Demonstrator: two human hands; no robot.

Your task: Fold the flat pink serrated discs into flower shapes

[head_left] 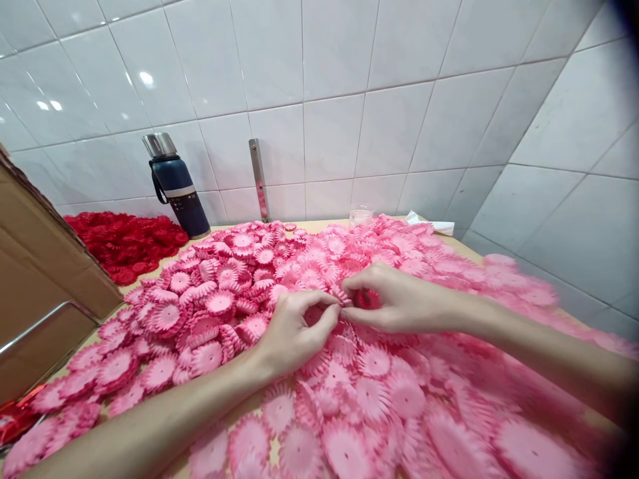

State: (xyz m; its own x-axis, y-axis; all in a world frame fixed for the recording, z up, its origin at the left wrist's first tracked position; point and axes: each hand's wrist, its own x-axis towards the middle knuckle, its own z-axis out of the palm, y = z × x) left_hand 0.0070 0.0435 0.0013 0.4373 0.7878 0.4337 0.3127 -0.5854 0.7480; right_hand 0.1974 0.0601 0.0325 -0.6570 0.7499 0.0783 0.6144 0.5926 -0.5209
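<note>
Over a wide heap of pink petal discs, round with notched fringed edges and a small centre hole, my two hands meet fingertip to fingertip. My right hand pinches a small pink petal disc, seen partly edge-on, between thumb and fingers. From the other side, my left hand has thumb and forefinger closed against the same disc's edge. Fingers hide much of it, so whether it is one disc or a few stacked together is unclear. Discs lie loose and in small stacks all around both hands.
A dark blue flask stands at the back left beside a pile of red petal discs. A cardboard box borders the left side. Near the tiled wall are a clear plastic cup and white paper.
</note>
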